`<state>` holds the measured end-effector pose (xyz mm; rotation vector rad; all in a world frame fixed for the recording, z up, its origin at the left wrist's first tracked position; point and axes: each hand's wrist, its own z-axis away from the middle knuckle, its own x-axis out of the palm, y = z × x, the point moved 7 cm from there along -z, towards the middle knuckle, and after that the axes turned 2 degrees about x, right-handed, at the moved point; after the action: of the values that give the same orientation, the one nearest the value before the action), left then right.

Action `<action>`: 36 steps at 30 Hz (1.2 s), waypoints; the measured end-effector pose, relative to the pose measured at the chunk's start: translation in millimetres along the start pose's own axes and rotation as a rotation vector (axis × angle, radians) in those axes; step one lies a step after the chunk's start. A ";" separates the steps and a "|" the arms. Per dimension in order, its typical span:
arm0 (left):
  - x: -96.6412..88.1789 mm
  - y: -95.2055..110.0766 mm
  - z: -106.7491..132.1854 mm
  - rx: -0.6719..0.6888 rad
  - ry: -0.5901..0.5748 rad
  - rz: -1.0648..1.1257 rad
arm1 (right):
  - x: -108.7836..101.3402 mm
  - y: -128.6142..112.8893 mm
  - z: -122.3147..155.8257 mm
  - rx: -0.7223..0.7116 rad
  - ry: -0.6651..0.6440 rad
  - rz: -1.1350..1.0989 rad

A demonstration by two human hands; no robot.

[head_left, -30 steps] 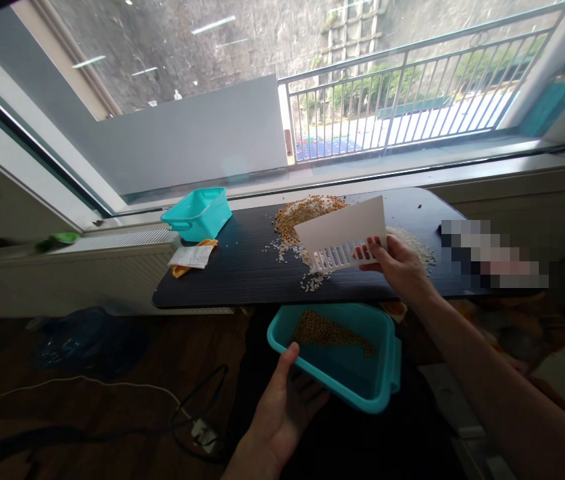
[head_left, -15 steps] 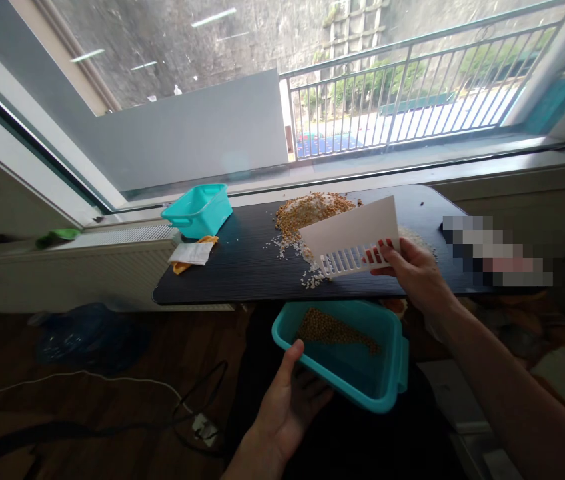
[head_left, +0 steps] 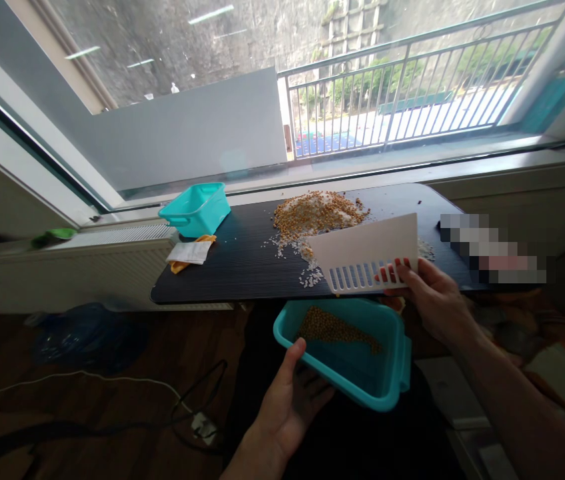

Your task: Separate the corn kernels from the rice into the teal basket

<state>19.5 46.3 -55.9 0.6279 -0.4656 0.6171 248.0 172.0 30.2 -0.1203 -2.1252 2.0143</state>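
My right hand (head_left: pixel 432 293) pinches the lower right corner of a white slotted sheet (head_left: pixel 366 243), which is tilted over the table's front edge. My left hand (head_left: pixel 290 400) grips the near left side of a turquoise plastic bin (head_left: pixel 387 397), thumb on the rim and fingers underneath. Inside the bin lies a layer of brownish-yellow grains (head_left: pixel 330 328) like dried beans or corn, gathered toward the far left. Behind the sheet, a mixed heap of yellow grains and white rice-like grains (head_left: pixel 312 212) sits on the dark table (head_left: pixel 232 267). Loose white grains (head_left: pixel 311 275) lie near the sheet's left end.
A second turquoise bin (head_left: pixel 196 212) stands at the table's back left. In front of it lie a white paper (head_left: pixel 190 252) and something orange-yellow. A blurred-out object (head_left: pixel 492 250) is at the right end. Below left are a power strip (head_left: pixel 204 427) and cables on the floor.
My right hand has moved the slotted sheet right and down, toward the table's front edge and the bin. My left hand and the bin have stayed nearly in place.
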 end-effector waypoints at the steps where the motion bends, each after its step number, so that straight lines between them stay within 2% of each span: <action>1: -0.1 -0.3 0.0 -0.001 0.001 0.001 | -1.8 2.7 3.3 0.021 -0.006 0.001; 4: 0.3 -0.8 0.4 -0.001 0.000 -0.001 | -8.8 6.2 9.6 0.057 0.019 -0.028; 8: 1.3 -0.7 0.5 0.009 -0.011 -0.005 | -15.6 -2.6 9.2 0.016 0.170 -0.146; 16: -4.3 0.7 0.6 0.006 0.003 0.014 | 24.7 -20.3 9.6 -0.098 0.102 -0.087; 18: -5.1 1.6 1.1 0.012 0.002 0.014 | 31.6 -24.4 10.0 -0.141 0.095 -0.017; 22: -6.5 2.3 0.7 0.011 0.001 0.014 | 35.0 -33.9 -0.2 -0.289 0.159 0.226; 25: -6.8 2.2 -0.1 0.008 -0.003 0.020 | 42.2 -30.6 -16.8 -0.329 0.092 0.287; 28: -6.6 2.1 -0.7 0.003 -0.005 0.024 | 48.8 -22.4 -27.9 -0.309 0.016 0.269; 33: -6.7 2.5 -0.9 0.001 -0.003 0.026 | 55.5 -17.3 -23.0 -0.258 -0.068 0.193; 36: -7.5 3.0 -0.4 0.010 0.001 0.026 | 53.8 -21.7 -17.5 -0.246 -0.071 0.157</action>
<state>12.2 45.6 -59.3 0.6322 -0.4700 0.6446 201.1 198.7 57.7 -0.2654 -2.4734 1.8521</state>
